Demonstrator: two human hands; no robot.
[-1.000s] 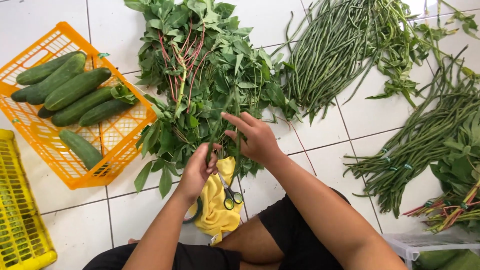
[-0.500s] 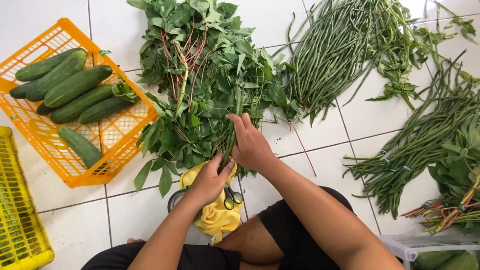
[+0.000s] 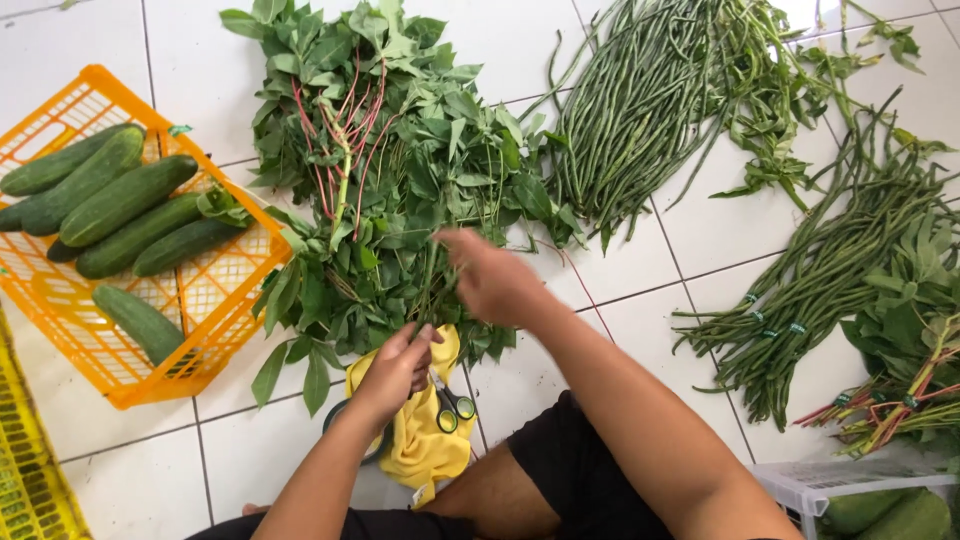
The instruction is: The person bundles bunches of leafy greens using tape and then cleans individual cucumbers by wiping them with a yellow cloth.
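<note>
Head view: the bunch of leafy greens (image 3: pixel 400 180) lies on the tiled floor (image 3: pixel 620 270), its long axis running away from the person, cut stem ends nearest the body. The left hand (image 3: pixel 395 370) pinches those stem ends, fingers closed around them; the right hand (image 3: pixel 495 280), blurred, rests farther up among the leaves, its grip unclear. Scissors (image 3: pixel 450 405) lie on a yellow cloth (image 3: pixel 420 440) just beside the left hand. The orange basket (image 3: pixel 235 275) holds about 6 cucumbers (image 3: pixel 125 200).
</note>
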